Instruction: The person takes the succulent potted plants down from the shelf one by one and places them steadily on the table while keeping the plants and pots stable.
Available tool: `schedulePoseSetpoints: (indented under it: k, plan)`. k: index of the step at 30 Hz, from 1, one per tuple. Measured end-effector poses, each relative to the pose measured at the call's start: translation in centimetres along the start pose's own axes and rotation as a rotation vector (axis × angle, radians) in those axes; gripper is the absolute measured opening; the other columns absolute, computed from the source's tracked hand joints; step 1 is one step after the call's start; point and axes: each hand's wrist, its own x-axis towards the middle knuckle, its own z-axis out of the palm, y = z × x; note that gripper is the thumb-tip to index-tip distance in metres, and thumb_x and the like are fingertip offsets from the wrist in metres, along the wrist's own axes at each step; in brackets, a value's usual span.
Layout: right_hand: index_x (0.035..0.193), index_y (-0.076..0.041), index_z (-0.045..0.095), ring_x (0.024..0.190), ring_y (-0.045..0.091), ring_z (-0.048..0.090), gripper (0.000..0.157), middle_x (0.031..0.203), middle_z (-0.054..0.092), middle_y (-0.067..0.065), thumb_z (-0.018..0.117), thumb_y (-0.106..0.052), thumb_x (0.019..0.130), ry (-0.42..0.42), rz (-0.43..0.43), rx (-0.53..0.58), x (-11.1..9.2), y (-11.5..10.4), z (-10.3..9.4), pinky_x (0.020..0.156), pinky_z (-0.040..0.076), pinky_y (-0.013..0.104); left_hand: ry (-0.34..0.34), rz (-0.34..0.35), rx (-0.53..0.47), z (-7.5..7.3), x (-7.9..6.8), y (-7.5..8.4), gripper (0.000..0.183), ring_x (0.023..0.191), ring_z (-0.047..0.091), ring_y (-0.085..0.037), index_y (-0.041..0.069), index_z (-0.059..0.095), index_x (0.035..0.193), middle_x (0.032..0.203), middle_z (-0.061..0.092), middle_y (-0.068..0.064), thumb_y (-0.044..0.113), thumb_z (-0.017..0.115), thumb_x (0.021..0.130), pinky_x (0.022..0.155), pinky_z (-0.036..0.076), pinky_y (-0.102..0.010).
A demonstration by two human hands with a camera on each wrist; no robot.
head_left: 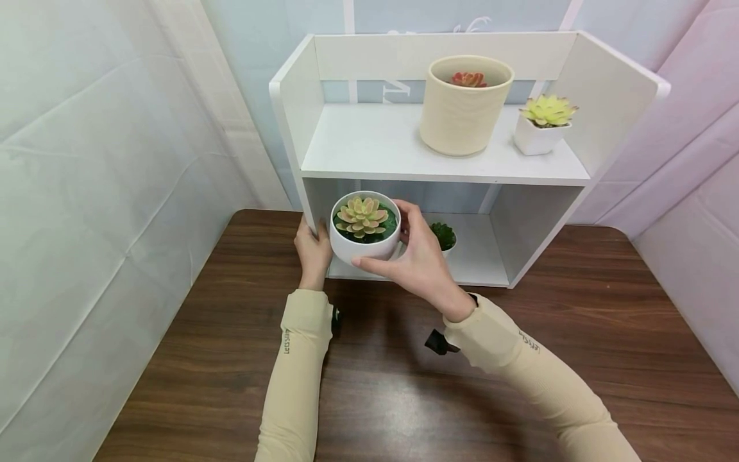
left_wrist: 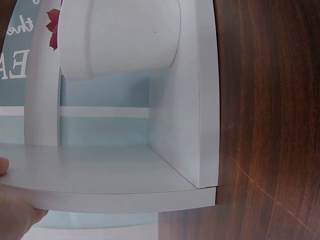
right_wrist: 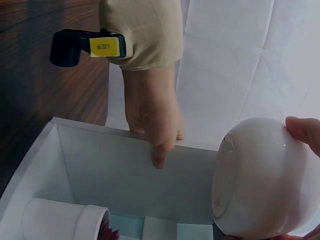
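A glossy white, round, bowl-shaped pot [head_left: 358,249] carries a rosette succulent [head_left: 362,217] with pale yellow-green, pink-tinged leaves set in dark green filler. It is held in the air, tilted slightly, before the left part of the lower compartment, and the right wrist view shows its smooth base. The right hand [head_left: 417,256] grasps it, thumb on the near side and fingers spread around the right side. The left hand [head_left: 314,253] grips the left side panel [head_left: 288,102] of a white two-tier board shelf [head_left: 369,144], thumb on the inner face, fingers outside.

Inside the lower compartment stand a white cylindrical pot [right_wrist: 55,221] with red leaves and a dark green plant [head_left: 442,235] in a white pot. The upper tier bears a cream ribbed cylindrical pot [head_left: 462,122] with a red succulent and, to its right, a small white square pot [head_left: 537,138] with a yellow-green succulent. A dark brown wood-grain table [head_left: 202,359] lies beneath.
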Motion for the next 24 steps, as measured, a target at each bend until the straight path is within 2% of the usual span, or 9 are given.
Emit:
schedulePoseSetpoints:
  k: [13, 24]
  plan:
    - [0.141, -0.012, 0.034, 0.120, 0.016, 0.051, 0.097, 0.135, 0.047, 0.004, 0.089, -0.033, 0.064, -0.023, 0.017, 0.001, -0.4, 1.4, 0.6, 0.103, 0.044, 0.036, -0.008, 0.007, -0.032, 0.0, 0.0, 0.0, 0.029, 0.117, 0.057, -0.038, -0.008, 0.056, 0.122, 0.119, 0.062, -0.029, -0.003, 0.050, 0.093, 0.100, 0.044, -0.050]
    - [0.140, -0.010, 0.034, 0.123, 0.019, 0.049, 0.095, 0.135, 0.046, 0.005, 0.089, -0.030, 0.065, -0.037, 0.022, 0.013, -0.6, 2.6, 0.9, 0.104, 0.043, 0.038, -0.007, 0.010, -0.010, 0.0, 0.0, 0.0, 0.029, 0.114, 0.059, -0.038, -0.007, 0.056, 0.122, 0.119, 0.062, -0.028, 0.000, 0.050, 0.094, 0.096, 0.046, -0.050]
